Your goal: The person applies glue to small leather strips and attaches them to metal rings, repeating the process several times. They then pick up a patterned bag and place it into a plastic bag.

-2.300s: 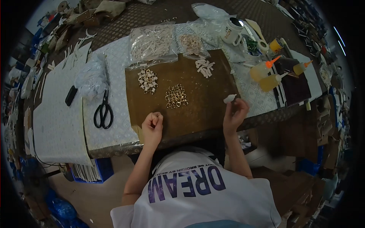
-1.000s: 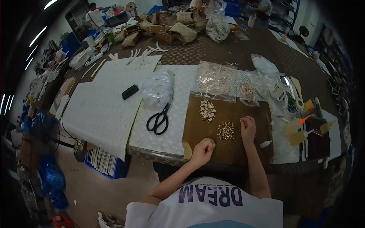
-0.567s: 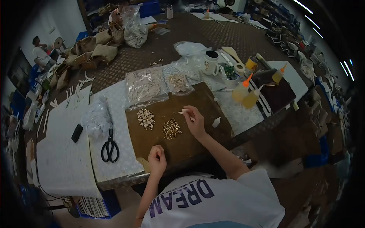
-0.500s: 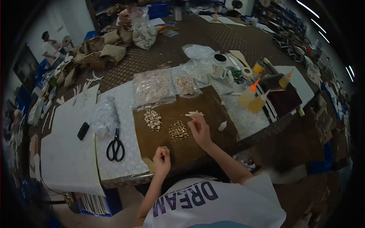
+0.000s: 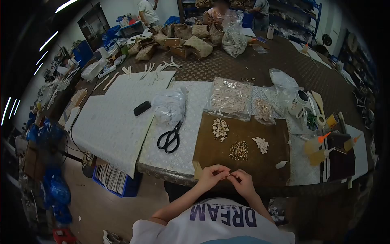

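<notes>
My left hand [image 5: 213, 177] and my right hand [image 5: 242, 182] meet fingertip to fingertip at the front edge of the brown mat [image 5: 264, 167]. Both are closed in a pinch around something tiny and pale that I cannot make out. Just beyond them lies a pile of gold metal rings [image 5: 238, 150]. White strip pieces [image 5: 261, 144] are heaped to its right. Farther left on the mat is a pile of pale pieces with gold rings [image 5: 220, 129]. A small white bottle [image 5: 281, 164] lies near the mat's right side.
Black scissors [image 5: 169, 141] and a bag of white material [image 5: 170, 104] lie left of the mat. Behind it are bags of small parts [image 5: 230, 96]. Glue bottles [image 5: 316, 154] and a mug [image 5: 297, 103] stand right. Other people [image 5: 148, 12] are beyond the table.
The view has turned left. My right hand has come back from the white strip pieces to my left hand, and their fingertips are now together.
</notes>
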Motion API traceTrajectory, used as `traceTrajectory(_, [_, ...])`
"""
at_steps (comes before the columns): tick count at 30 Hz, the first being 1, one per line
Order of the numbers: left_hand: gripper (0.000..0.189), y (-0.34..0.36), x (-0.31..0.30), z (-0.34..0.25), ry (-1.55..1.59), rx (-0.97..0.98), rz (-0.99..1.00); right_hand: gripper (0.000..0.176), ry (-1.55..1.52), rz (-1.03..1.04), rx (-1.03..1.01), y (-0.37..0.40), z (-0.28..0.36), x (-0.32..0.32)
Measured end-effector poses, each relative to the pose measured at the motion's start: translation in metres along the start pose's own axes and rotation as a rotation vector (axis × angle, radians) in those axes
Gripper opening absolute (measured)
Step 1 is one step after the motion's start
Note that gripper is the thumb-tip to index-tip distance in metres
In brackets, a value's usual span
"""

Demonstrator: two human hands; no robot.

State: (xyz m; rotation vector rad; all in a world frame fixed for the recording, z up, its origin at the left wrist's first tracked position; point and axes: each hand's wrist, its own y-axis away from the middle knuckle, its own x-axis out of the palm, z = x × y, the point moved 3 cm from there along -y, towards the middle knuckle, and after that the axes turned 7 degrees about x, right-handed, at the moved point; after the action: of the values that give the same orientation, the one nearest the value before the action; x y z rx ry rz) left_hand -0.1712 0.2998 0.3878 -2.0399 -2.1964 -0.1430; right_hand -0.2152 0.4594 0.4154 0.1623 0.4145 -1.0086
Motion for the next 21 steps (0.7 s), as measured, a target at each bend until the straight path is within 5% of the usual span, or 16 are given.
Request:
traceTrajectory(8, [0.016, -0.001, 0.008, -0.005, 0.042, -0.041, -0.001, 0.009, -0.179, -0.001, 0.056, 0.002, -0.006, 0.006])
traceTrajectory(11, [0.016, 0.001, 0.018, -0.036, -0.401, 0.280, -0.017, 0.010, -0.228, -0.059, 0.083, 0.000, -0.019, 0.008])
traceTrajectory(14, [0.018, 0.002, 0.027, -0.047, -0.567, 0.320, -0.035, 0.010, -0.207, -0.068, 0.092, -0.001, -0.019, 0.004])
traceTrajectory(18, [0.015, -0.018, 0.011, -0.011, -0.251, 0.030, 0.021, 0.007, -0.305, -0.001, 0.157, 0.001, -0.029, 0.011])
traceTrajectory(21, [0.014, -0.046, -0.017, -0.005, -0.332, 0.097, -0.186, 0.015, -0.456, 0.016, 0.259, 0.002, -0.020, 0.007])
